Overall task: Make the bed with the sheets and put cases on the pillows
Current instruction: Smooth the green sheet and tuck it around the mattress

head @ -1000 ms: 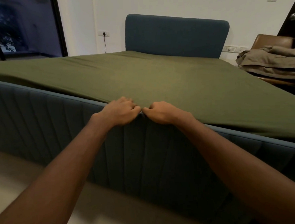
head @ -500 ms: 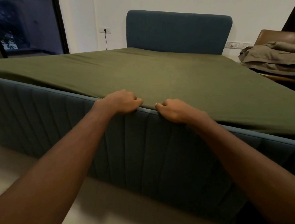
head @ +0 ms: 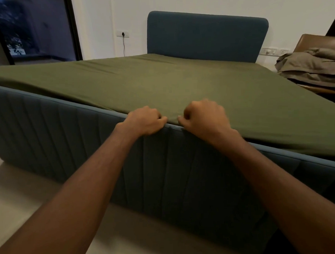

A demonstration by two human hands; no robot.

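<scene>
Flat sheet (head: 180, 84), headboard (head: 206, 35) beyond.

Left hand (head: 145, 121), right hand (head: 205, 118) now apart

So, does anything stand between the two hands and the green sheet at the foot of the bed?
Nothing visible does. The left hand and the right hand both curl their fingers on the edge of the green sheet, right where it meets the top of the blue bed frame.
</scene>
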